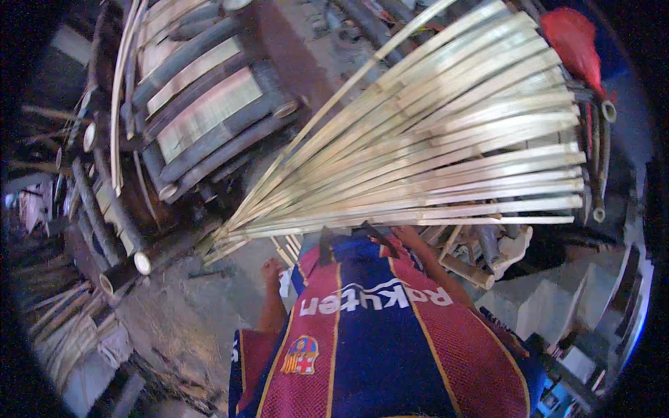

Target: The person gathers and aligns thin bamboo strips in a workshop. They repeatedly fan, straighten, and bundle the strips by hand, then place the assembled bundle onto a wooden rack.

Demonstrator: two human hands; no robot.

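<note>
A wide fan of pale split-bamboo strips (432, 139) spreads across the front of my body. Its strips converge toward a narrow end at the left and splay out to the right. Below that narrow end, apart from the strips, is my left hand (272, 269), small and blurred, its fingers loosely bent and seemingly holding nothing. My right hand (404, 237) is at the near edge of the fan, close to my waist. Its fingertips are partly hidden there, so whether they grip a strip is unclear. Several short light sticks (286, 245) show between the left hand and the fan.
Left of the fan stands a piece of bamboo furniture (216, 115) with dark poles and pale slats. Cut poles (143, 262) jut out below it. A red plastic bag (573, 45) hangs at the far right. Wood pieces (481, 254) lie beside my right arm, and loose strips (77, 341) are heaped lower left.
</note>
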